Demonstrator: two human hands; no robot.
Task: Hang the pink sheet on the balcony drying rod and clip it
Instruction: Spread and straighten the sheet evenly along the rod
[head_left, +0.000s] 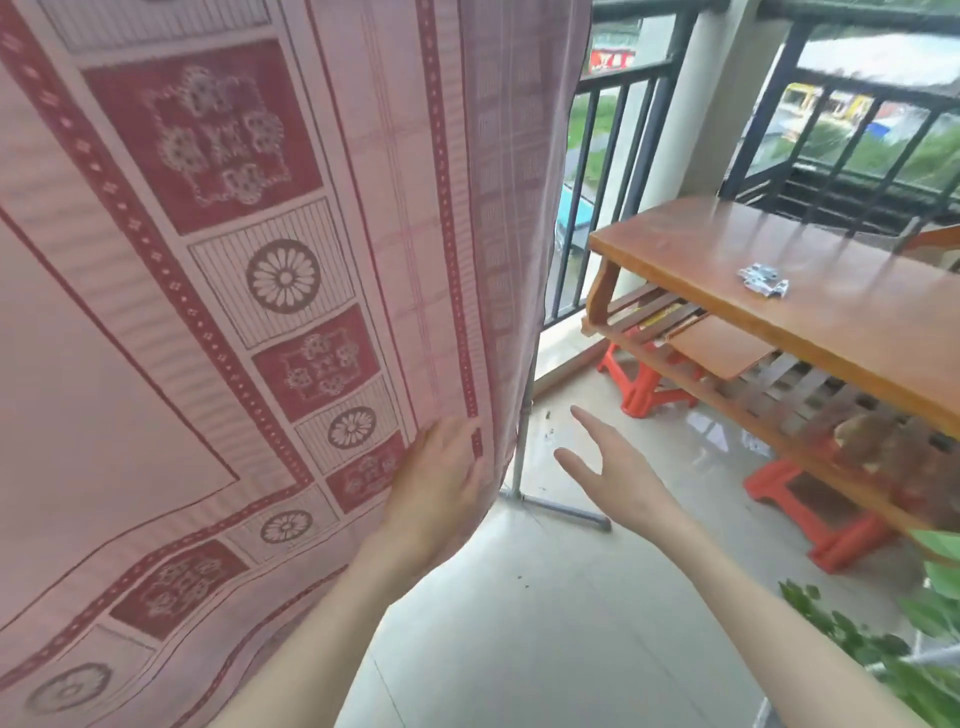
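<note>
The pink sheet (218, 291), patterned with dark red squares and flower medallions, hangs down and fills the left half of the view. Its top and the drying rod are out of frame. My left hand (441, 478) presses flat against the sheet near its lower right edge, fingers straight. My right hand (613, 473) hovers open in the air to the right of the sheet, touching nothing. Several small metal clips (763, 280) lie in a cluster on the wooden table (831, 322) to the right.
A metal stand leg and foot (524, 457) of the drying rack show just behind the sheet's edge. Black balcony railing (613, 171) runs behind. Red plastic stools (810, 509) stand under the table. Green leaves (883, 639) sit at the lower right. The floor is pale tile.
</note>
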